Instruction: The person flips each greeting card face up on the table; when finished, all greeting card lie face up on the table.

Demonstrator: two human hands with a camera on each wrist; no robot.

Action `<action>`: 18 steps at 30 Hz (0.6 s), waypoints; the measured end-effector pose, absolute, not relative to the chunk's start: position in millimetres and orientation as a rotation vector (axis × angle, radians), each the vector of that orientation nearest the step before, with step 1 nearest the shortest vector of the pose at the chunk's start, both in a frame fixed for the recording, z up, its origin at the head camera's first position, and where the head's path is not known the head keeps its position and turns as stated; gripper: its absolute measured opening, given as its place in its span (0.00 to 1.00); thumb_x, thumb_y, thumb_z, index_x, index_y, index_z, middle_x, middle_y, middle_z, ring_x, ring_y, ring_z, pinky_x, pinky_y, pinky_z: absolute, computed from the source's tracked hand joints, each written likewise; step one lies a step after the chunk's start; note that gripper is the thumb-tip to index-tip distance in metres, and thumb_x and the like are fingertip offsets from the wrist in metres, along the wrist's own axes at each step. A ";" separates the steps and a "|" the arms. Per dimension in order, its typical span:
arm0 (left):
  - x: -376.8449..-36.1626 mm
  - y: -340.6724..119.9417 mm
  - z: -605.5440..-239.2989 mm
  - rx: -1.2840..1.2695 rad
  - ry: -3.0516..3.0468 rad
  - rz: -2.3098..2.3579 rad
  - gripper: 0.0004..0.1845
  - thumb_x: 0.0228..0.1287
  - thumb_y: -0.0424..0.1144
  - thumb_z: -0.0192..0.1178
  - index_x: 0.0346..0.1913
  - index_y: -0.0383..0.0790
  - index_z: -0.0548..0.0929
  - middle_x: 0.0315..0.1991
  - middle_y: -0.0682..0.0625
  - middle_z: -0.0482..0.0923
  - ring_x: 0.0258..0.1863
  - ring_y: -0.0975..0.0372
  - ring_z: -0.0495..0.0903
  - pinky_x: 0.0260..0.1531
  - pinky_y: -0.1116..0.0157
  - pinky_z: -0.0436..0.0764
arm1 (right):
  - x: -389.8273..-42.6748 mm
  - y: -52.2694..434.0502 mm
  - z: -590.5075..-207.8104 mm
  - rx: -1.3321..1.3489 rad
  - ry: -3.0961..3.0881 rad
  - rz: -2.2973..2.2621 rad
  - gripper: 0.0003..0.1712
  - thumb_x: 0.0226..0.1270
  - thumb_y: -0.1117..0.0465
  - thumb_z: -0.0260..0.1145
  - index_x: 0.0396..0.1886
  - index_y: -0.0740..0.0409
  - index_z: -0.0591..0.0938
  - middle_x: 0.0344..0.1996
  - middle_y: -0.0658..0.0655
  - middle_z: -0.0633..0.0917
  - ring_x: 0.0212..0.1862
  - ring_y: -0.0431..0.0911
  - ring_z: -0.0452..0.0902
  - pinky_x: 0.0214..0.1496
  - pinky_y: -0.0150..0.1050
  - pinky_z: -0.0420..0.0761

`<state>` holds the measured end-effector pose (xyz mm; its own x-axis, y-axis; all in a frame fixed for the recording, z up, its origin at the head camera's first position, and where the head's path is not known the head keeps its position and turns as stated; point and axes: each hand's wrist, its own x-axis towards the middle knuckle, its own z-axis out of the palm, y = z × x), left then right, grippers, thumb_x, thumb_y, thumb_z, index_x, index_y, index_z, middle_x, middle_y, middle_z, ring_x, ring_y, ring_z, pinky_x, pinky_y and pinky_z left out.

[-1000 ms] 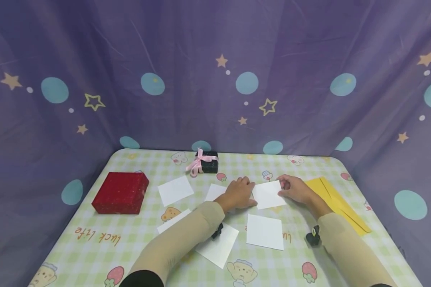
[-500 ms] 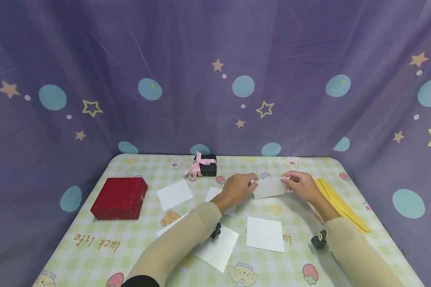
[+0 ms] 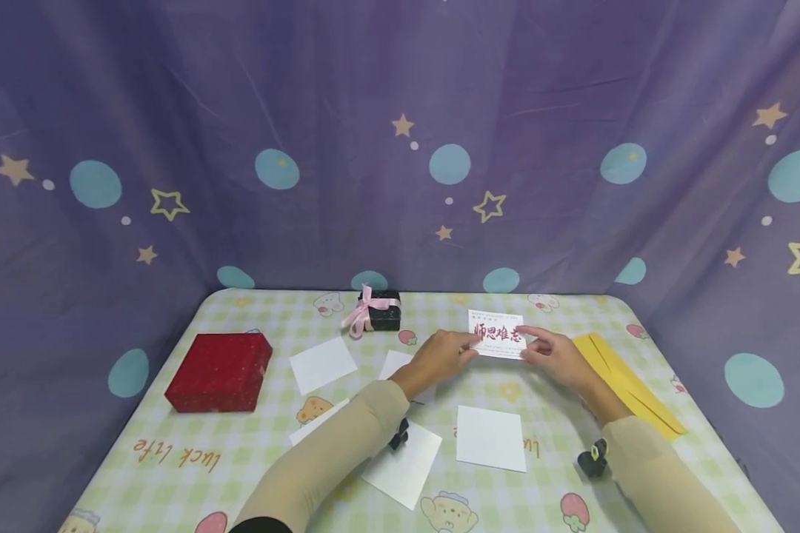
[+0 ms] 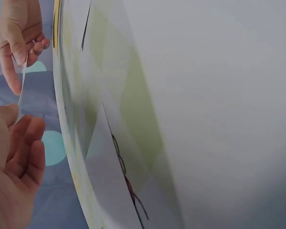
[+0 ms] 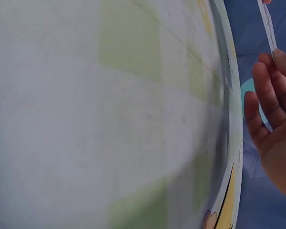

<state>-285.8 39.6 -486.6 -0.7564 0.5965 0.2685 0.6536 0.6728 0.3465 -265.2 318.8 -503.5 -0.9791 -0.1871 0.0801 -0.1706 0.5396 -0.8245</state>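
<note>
Between my two hands is a white card [image 3: 498,337] printed with large red Chinese characters and small lines of text. My left hand [image 3: 438,359] pinches its left edge between thumb and fingers, and my right hand [image 3: 558,360] pinches its right edge. Seen from the left wrist, the card [image 4: 22,90] is a thin sliver held off the table. The right wrist view also catches the card [image 5: 268,26] nearly edge-on, gripped by the thumb and forefinger of the right hand [image 5: 281,109]. Nearest below the hands lies a blank white card [image 3: 490,438].
More white cards, among them one at upper left [image 3: 323,365] and one by the left forearm [image 3: 405,465], lie on the checked tablecloth [image 3: 253,474]. A red box [image 3: 218,372] stands left, a black gift box [image 3: 385,314] with pink ribbon at the back, a yellow envelope [image 3: 630,385] right.
The card lay with its blank side up; both hands have lifted and tipped it over, so the printed side now faces up. The other things stay where they were.
</note>
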 end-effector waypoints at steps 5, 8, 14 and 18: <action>-285.7 41.0 -487.3 -1.024 -2.854 -0.575 0.25 0.71 0.48 0.64 0.68 0.49 0.79 0.38 0.59 0.90 0.30 0.69 0.80 0.36 0.73 0.78 | -265.9 320.3 -505.4 -0.394 2.821 -1.325 0.35 0.68 0.64 0.70 0.73 0.64 0.71 0.31 0.54 0.87 0.28 0.34 0.76 0.33 0.30 0.75; -284.3 44.8 -488.9 -1.034 -2.915 -0.556 0.27 0.70 0.47 0.65 0.69 0.47 0.78 0.37 0.58 0.90 0.31 0.69 0.80 0.36 0.73 0.78 | -263.0 321.7 -506.6 -0.382 2.830 -1.266 0.35 0.68 0.64 0.69 0.73 0.65 0.70 0.30 0.53 0.86 0.27 0.35 0.74 0.32 0.31 0.74; -284.3 52.7 -491.5 -1.096 -2.966 -0.542 0.13 0.69 0.45 0.66 0.52 0.44 0.84 0.28 0.56 0.84 0.26 0.67 0.75 0.30 0.73 0.74 | -262.4 326.7 -511.5 -0.353 2.844 -1.150 0.35 0.70 0.62 0.68 0.74 0.63 0.70 0.30 0.51 0.86 0.26 0.36 0.73 0.33 0.32 0.72; -285.8 56.0 -490.7 -1.121 -2.957 -0.505 0.08 0.69 0.46 0.66 0.39 0.46 0.80 0.24 0.57 0.78 0.24 0.66 0.73 0.28 0.71 0.72 | -264.6 329.4 -511.4 -0.298 2.850 -1.086 0.35 0.71 0.60 0.67 0.75 0.58 0.70 0.31 0.48 0.86 0.29 0.38 0.76 0.40 0.32 0.73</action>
